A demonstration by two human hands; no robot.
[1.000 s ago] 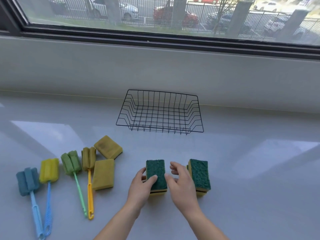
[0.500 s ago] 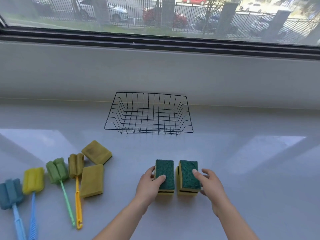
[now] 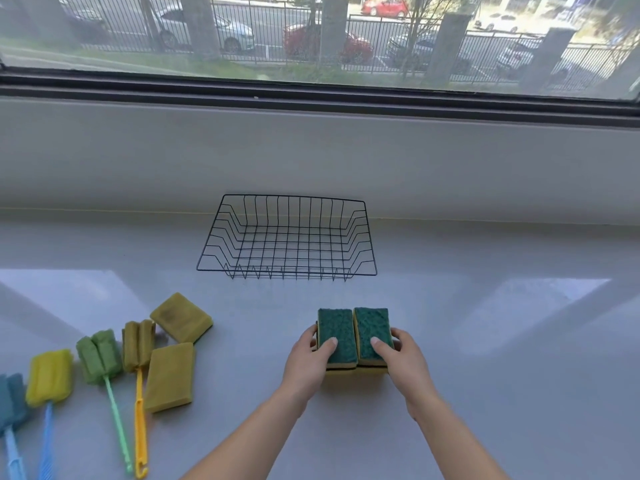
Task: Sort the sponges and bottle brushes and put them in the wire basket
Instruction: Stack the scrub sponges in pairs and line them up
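Note:
Two green-topped yellow sponge stacks stand pressed side by side on the grey counter. My left hand (image 3: 308,358) grips the left green sponge (image 3: 336,332); my right hand (image 3: 403,356) grips the right green sponge (image 3: 372,327). The black wire basket (image 3: 287,270) sits empty just beyond them, by the wall. At the left lie two olive sponges (image 3: 181,317) (image 3: 170,381) and several bottle brushes: an olive-headed one with a yellow handle (image 3: 138,344), a green one (image 3: 98,355), a yellow-headed one (image 3: 50,375) and a blue one (image 3: 10,400).
A grey wall and window sill rise right behind the basket. The counter stretches to the right of the sponges, with sunlit patches on it.
My right hand pushed the right sponge stack leftward until it touches the left stack. Both hands now clamp the pair together. The view shifted slightly right.

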